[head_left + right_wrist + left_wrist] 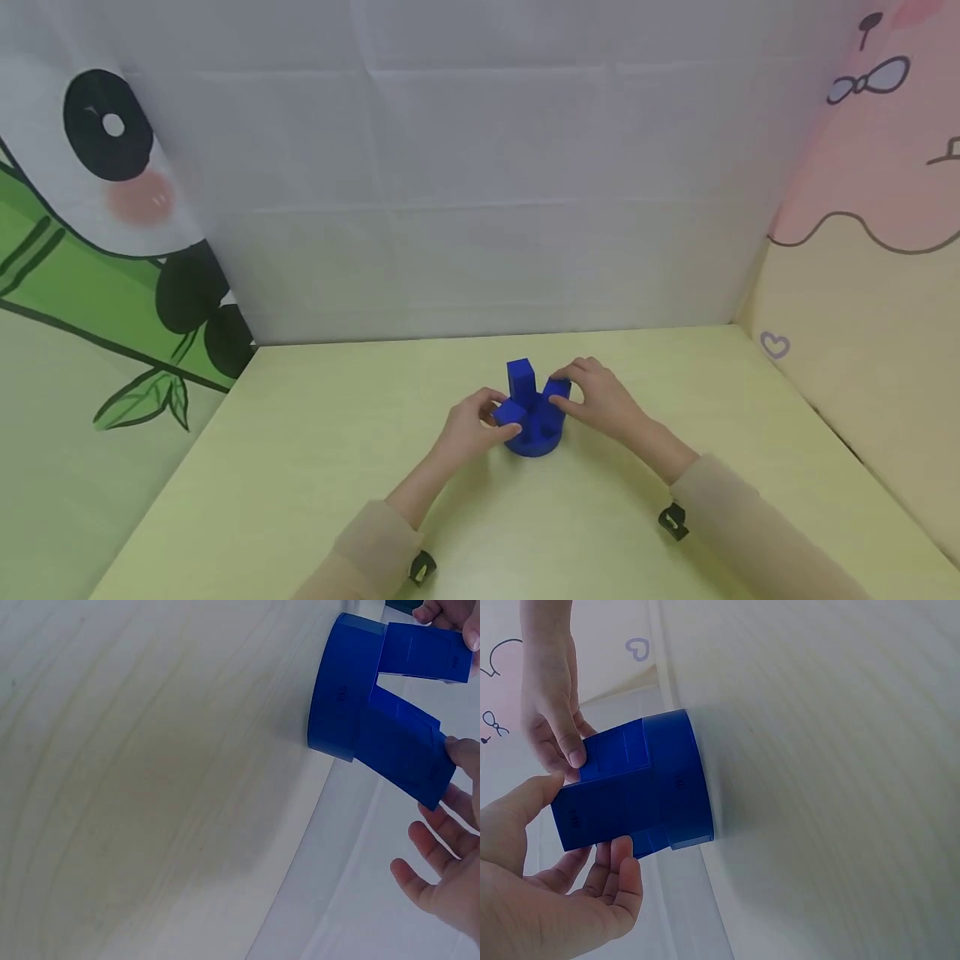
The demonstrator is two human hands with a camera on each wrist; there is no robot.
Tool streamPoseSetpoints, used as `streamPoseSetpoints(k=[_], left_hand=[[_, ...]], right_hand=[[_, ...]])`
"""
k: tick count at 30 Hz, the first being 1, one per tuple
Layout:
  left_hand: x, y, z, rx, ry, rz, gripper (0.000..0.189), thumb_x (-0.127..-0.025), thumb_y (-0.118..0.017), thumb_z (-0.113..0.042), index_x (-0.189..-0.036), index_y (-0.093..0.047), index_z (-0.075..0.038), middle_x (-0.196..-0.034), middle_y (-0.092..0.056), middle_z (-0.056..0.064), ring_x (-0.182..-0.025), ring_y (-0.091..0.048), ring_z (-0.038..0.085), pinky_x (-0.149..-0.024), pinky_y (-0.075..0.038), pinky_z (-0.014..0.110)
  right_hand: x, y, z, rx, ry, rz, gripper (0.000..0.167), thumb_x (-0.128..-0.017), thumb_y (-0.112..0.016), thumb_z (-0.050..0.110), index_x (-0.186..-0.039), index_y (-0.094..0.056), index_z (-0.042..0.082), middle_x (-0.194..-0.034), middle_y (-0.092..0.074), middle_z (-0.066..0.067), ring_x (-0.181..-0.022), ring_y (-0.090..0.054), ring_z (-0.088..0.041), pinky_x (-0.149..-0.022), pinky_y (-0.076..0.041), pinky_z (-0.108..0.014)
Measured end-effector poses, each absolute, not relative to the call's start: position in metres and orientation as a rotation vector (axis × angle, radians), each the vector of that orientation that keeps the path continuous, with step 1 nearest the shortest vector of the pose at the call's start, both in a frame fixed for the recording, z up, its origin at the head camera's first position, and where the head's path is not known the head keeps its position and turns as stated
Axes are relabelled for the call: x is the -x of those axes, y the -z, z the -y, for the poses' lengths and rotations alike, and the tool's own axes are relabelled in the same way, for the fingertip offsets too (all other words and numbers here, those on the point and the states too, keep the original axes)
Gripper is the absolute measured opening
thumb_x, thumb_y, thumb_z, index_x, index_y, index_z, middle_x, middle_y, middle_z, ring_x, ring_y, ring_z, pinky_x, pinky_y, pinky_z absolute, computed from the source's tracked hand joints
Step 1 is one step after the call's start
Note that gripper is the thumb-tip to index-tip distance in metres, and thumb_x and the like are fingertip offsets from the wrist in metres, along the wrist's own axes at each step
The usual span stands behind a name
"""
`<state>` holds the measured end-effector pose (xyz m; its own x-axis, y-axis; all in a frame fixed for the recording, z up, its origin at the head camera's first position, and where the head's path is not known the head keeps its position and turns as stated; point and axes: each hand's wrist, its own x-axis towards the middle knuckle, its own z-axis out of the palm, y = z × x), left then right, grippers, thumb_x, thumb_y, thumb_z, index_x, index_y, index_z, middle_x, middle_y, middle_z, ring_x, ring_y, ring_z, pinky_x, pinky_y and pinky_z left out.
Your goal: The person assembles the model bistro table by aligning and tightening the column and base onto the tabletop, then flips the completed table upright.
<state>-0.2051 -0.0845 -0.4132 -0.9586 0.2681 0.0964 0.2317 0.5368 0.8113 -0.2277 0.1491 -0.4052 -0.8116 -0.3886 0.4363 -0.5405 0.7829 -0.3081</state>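
Observation:
A blue round base (533, 447) stands on the table, with three blue rectangular blocks rising from it. The left block (510, 412) is pinched near its top between the thumb and fingers of my left hand (467, 432). My right hand (598, 400) pinches the upper end of the right block (557, 388), which leans outward in the right wrist view. Behind these two, the back block (521, 383) stands tall with no hand on it. Small dark markings show on the base's side wall (679, 780) in the left wrist view.
The pale yellow table (315, 467) reaches back to a creased white cloth wall (480, 167). Side panels carry cartoon drawings, a green leafy one (142, 400) at left and a pink one (870, 167) at right. Small black pieces (673, 521) sit by both sleeves.

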Motion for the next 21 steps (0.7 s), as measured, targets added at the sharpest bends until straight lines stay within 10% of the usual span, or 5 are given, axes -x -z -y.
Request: streamPoseSetpoints(k=[12, 21], left_hand=[[0.2051, 0.4176, 0.0857, -0.459, -1.442, -2.724, 0.042, -0.079, -0.076, -0.029, -0.113, -0.059, -0.010, -0.089, -0.062, 0.003, -0.081, -0.054, 0.017, -0.064, -0.048, 0.026], [0.2073, 0.4189, 0.0861, -0.468, -1.454, -2.729, 0.040, -0.079, -0.077, -0.027, -0.111, -0.060, -0.009, -0.088, -0.064, 0.004, -0.080, -0.055, 0.017, -0.064, -0.047, 0.026]], right_hand=[[0.2200, 0.4110, -0.1438, -0.493, -0.734, 2.686, 0.031, -0.077, -0.078, 0.033, -0.086, -0.060, 0.010, -0.077, -0.055, -0.002, -0.077, -0.043, -0.015, -0.063, -0.042, -0.026], [0.2239, 0.4036, -0.1532, -0.732, -0.659, 2.582, 0.034, -0.085, -0.070, 0.029, -0.113, -0.064, 0.010, -0.111, -0.062, -0.007, -0.103, -0.054, -0.024, -0.086, -0.049, -0.043]])
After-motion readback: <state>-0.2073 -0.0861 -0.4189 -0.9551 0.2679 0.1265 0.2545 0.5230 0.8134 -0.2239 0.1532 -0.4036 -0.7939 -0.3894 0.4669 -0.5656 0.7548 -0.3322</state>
